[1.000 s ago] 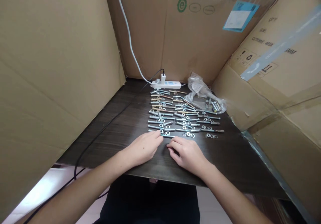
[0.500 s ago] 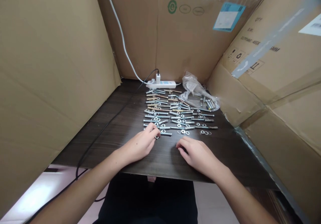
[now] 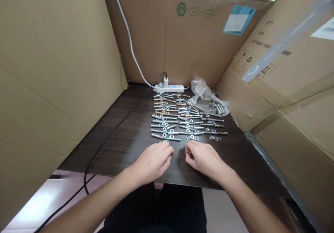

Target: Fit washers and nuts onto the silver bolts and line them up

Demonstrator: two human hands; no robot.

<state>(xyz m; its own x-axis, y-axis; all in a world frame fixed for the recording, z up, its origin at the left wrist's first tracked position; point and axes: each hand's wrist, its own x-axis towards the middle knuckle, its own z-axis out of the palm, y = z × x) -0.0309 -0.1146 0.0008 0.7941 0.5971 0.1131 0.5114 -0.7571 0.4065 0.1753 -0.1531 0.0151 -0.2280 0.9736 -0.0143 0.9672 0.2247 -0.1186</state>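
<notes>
Makeshift workshop corner, wider room unclear. Cardboard (image 3: 146, 41) is walling three sides; a dark table (image 3: 125, 146) is serving as bench; bolts (image 3: 171, 139) and washers (image 3: 196, 138) are lying in rows; a power strip (image 3: 173, 88) is sitting behind them.

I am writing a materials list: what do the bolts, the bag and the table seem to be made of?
Bolts: metal, perhaps plated steel, by their silvery or yellowish shine.
Bag: thin, clear, glossy plastic; it is creased and see-through.
Table: dark, satin wood or laminate; the streaky grain leaves both open.
</notes>
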